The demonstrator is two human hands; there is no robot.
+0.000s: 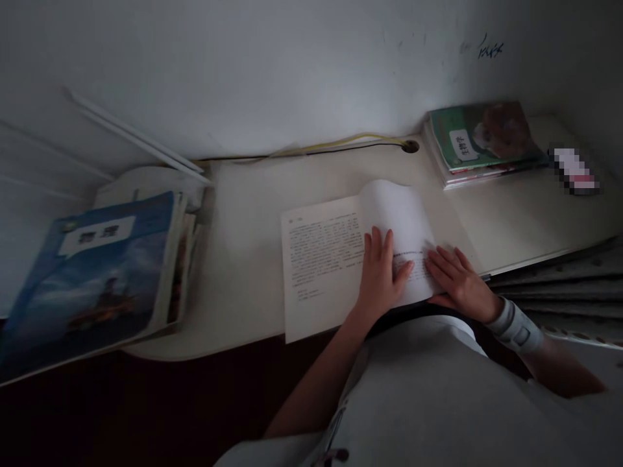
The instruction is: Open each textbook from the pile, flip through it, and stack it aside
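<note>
An open book (324,259) with printed text lies at the front edge of the white desk. Its right-hand page (396,211) bulges upward near the spine, and the upper part of that page is blank. Across the inner side of this page rests my left hand (380,272), fingers stretched out and pointing away from me. My right hand (455,279) lies along the page's right edge, fingers extended and slightly apart. A grey band is around the right wrist. Neither hand is closed round anything. The underside of the book is hidden.
A stack of books with a blue cover (117,259) stands at the left. Another stack with a green cover (462,139) sits at the back right, beside a pixelated object (575,170). A yellow cable (341,141) runs along the wall into a desk hole (410,146).
</note>
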